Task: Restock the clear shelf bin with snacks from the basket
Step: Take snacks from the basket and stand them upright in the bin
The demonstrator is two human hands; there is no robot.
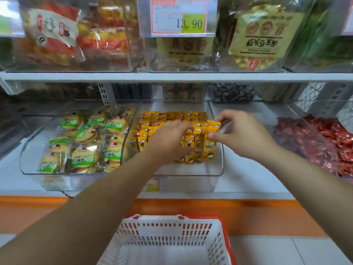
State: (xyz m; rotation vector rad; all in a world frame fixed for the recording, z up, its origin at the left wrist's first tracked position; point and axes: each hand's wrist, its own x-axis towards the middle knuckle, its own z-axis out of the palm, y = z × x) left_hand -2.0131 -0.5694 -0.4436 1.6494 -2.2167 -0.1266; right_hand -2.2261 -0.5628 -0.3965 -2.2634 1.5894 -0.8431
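Grip of right hand (246,136) pinches glossy yellow sachet (210,145); left hand (168,140) covers sachet rows (172,116), grip unclear

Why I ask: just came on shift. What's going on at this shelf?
A person is filling the middle clear bin with yellow snack packets. Their left grip rests on the standing rows, while the right grip pinches one yellow packet at the right end of the front row. The white basket below shows no snacks in the part in view. Neighbouring bins hold green-labelled biscuits and red packets.
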